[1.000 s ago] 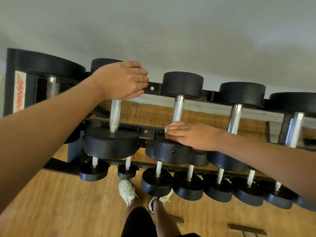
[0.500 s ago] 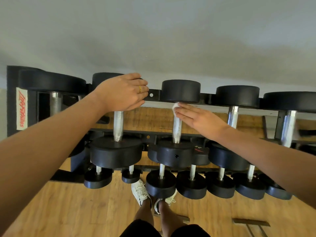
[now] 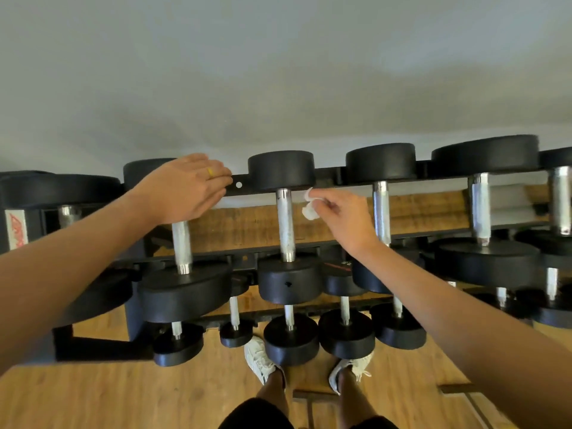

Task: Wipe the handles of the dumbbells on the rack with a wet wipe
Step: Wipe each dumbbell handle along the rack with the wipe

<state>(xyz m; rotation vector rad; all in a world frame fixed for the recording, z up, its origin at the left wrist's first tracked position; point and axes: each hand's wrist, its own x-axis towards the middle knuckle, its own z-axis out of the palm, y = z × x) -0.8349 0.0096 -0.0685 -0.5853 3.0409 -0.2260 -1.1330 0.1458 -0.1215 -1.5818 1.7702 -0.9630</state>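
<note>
Head view: right hand (image 3: 343, 218) is pinching the wipe (image 3: 309, 209) just beside a top-tier handle (image 3: 285, 224), near the rack's (image 3: 329, 176) back rail. Left hand (image 3: 185, 187) is resting, fingers straight, on the neighbouring dumbbell. Risk: a thin pinch may be letting the wipe drop through the rack.

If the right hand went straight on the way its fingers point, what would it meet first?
Probably the chrome handle of the middle top-row dumbbell, near its far end. The right hand points left at it, wet wipe leading. Depth is unclear.
</note>
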